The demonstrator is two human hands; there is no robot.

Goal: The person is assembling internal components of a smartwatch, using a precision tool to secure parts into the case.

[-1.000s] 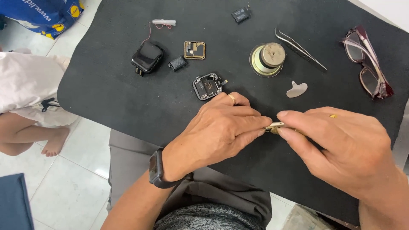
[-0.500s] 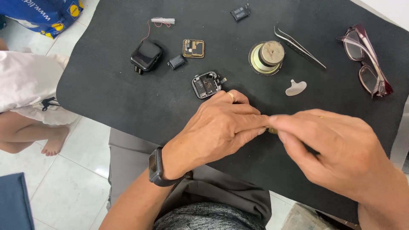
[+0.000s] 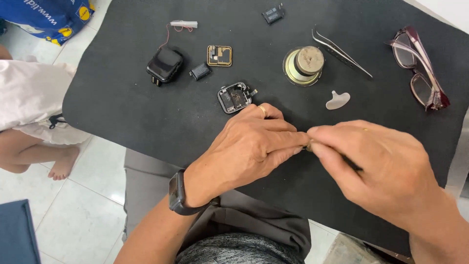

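Note:
My left hand [image 3: 249, 146] and my right hand [image 3: 381, 166] meet fingertip to fingertip over the black mat [image 3: 122, 112]. Between them they pinch a small metal-tipped tool [image 3: 309, 145]. Only a speck of its tip shows, and a dark bit of shaft pokes out under my right fingers. My left wrist wears a black watch and a ring is on one finger. An opened square watch case [image 3: 235, 97] lies just beyond my left knuckles, apart from them.
Further back lie a black watch screen [image 3: 164, 65], a gold-framed square board [image 3: 219, 55], a small black part [image 3: 200, 71], a round metal cylinder [image 3: 304, 65], tweezers [image 3: 341, 52], a white plastic pick [image 3: 337, 100] and glasses [image 3: 418, 68]. Another person's bare leg [image 3: 29, 151] is at left.
My right fingers have closed in against my left fingertips, hiding the metal tip that showed before. Both hands stay in nearly the same place.

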